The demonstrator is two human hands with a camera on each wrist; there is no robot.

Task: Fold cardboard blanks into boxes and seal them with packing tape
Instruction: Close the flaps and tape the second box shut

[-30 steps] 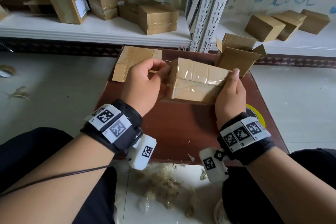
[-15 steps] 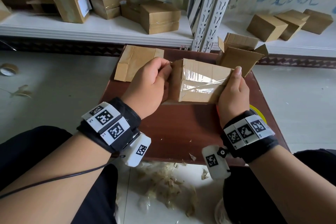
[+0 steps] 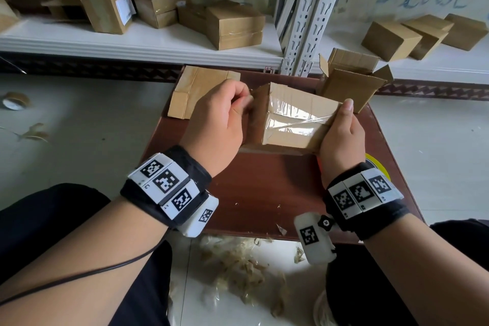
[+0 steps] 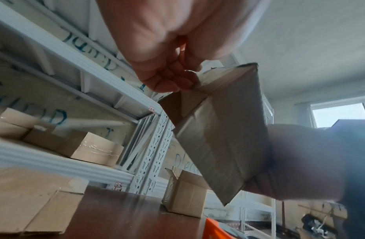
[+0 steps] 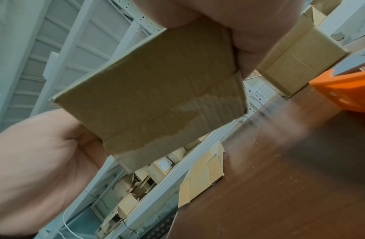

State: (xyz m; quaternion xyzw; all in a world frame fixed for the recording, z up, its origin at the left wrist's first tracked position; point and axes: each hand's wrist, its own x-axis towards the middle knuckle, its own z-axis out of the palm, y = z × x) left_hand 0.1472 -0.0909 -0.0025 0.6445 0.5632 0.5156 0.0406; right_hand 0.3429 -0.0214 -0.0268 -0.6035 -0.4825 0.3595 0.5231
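Both hands grip the taped box (image 3: 291, 120) above the table: left hand (image 3: 219, 119) pinching its left end, right hand (image 3: 341, 130) clasping its right, long axis left-right.

Left hand (image 4: 167, 77) with curled fingers pinching the top corner of a taped cardboard box (image 4: 220, 134) held tilted above the brown table (image 4: 124, 215), right hand (image 4: 296, 161) blurred against its lower side, open-flapped box (image 4: 185, 194) standing on the table behind, flat blank (image 4: 34, 208) at its left edge
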